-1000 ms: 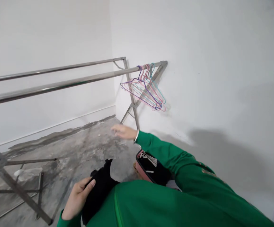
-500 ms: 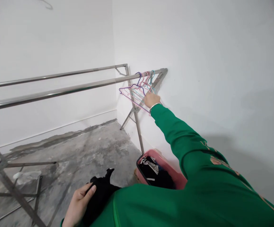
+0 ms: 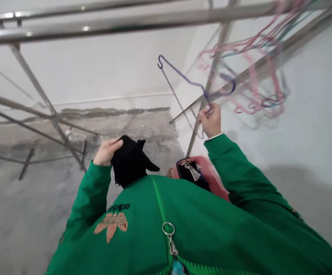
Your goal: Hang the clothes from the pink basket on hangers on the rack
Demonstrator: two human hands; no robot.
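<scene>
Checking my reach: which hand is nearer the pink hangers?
Right. The right hand, holding a purple hanger, is left of the pink hangers; the left hand, holding black cloth, is farther left.

- The light is soft.
- Steel rail, above left of purple hanger: small glare.
- Wall, right of this hanger: faint shadow.
- Pink hangers, also right: blurred.

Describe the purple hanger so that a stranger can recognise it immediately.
At the metal rack, in front of its rightmost legs, the right hand holds the purple hanger. Unlike the pink and teal hangers clustered farther right, it is not hooked on the rack.
</scene>
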